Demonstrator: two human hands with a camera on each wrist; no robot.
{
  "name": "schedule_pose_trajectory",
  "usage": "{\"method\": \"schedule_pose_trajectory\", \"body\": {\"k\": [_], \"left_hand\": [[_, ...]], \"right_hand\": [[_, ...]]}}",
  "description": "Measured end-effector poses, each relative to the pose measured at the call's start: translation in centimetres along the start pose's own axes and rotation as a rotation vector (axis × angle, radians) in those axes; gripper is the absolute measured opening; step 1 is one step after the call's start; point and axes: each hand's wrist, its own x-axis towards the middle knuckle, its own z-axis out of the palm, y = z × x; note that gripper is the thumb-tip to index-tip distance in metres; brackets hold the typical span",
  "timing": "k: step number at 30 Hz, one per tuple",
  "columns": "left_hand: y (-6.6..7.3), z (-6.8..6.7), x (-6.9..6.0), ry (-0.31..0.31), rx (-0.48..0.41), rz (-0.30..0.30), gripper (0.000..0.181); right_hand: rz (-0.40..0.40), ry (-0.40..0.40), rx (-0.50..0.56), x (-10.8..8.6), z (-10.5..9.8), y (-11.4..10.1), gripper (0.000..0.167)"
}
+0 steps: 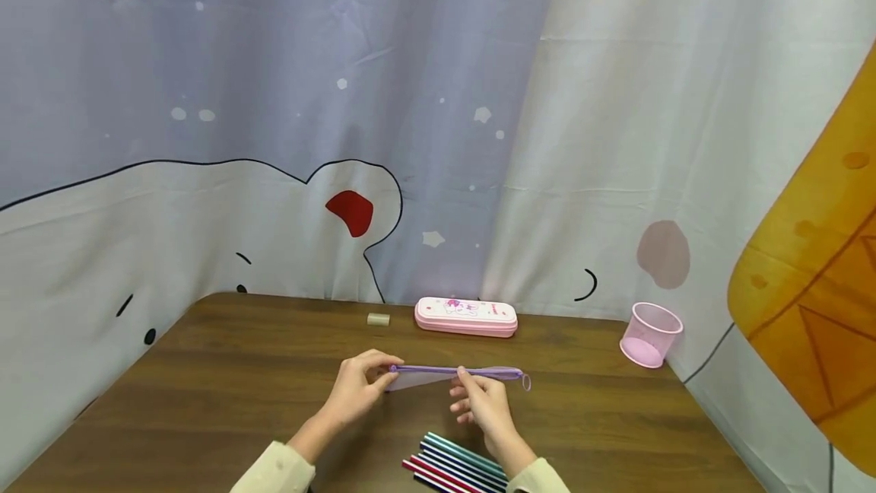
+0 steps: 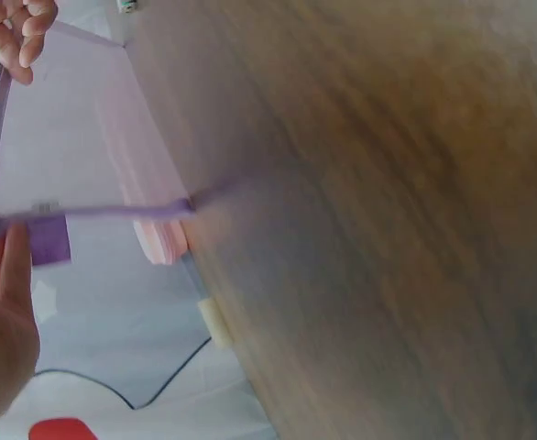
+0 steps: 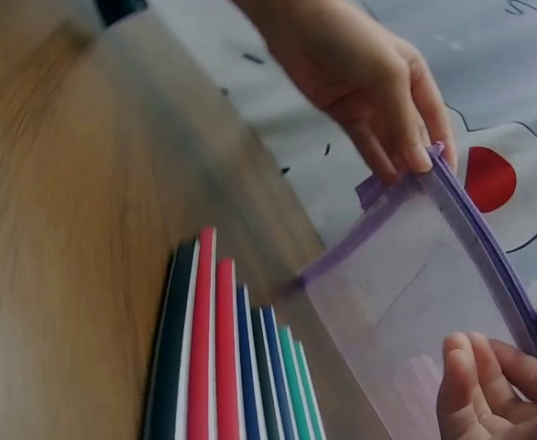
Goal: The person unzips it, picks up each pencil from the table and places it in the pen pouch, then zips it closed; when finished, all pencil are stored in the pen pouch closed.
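Observation:
A see-through mesh pouch with a purple zipper edge (image 1: 427,369) is held up above the table. The left hand (image 1: 357,388) pinches its left top corner, by a small purple tab (image 2: 50,240). Further along the same edge, the right hand (image 1: 484,404) pinches the zipper between thumb and finger, its other fingers loosely bent. A purple loop (image 1: 526,382) hangs at the right end. In the right wrist view, the mesh (image 3: 378,312) hangs below the zipper, with the left hand (image 3: 369,92) at the far corner.
Several striped pencils or sticks (image 1: 458,466) in green, blue, red and black lie at the table's front, under the right forearm. Along the back are a pink case (image 1: 466,317) and a small beige block (image 1: 378,319). A pink cup (image 1: 650,335) stands at the right edge, before a printed curtain.

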Motion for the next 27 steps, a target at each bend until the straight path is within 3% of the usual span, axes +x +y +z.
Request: {"method": "schedule_pose_trajectory", "body": {"k": [5,9,12,16,18,22,24,27], "left_hand": [[0.0,-0.9,-0.3,-0.183,-0.059,0.033,0.012],[-0.1,-1.5,-0.2,-0.294,-0.042,0.084,0.014],[-0.2,-1.6,0.2,-0.347,-0.009,0.136,0.021],[0.2,-1.4,0.8,-0.413,0.094,0.125,0.028],[0.6,-1.1,1.1,-0.445,0.193,0.085,0.027],[1.4,0.0,2.0,-0.492,0.387,0.063,0.025],[1.7,0.7,2.4,-0.505,0.426,0.063,0.024],[1.9,1.7,3.1,-0.523,0.397,0.071,0.021]], "right_hand": [[0.075,0.014,0.138,0.1,0.2,0.0,0.038],[0.086,-0.009,0.169,0.3,0.0,0.1,0.022],[0.087,-0.027,0.160,0.6,-0.2,0.2,0.019],[0.093,-0.058,0.117,0.7,-0.5,0.2,0.021],[0.093,-0.078,0.093,0.7,-0.5,0.3,0.023],[0.084,-0.124,0.049,0.6,-0.3,0.4,0.026],[0.081,-0.152,0.028,0.6,-0.1,0.3,0.027],[0.070,-0.204,-0.004,0.6,0.4,0.3,0.025]]}}
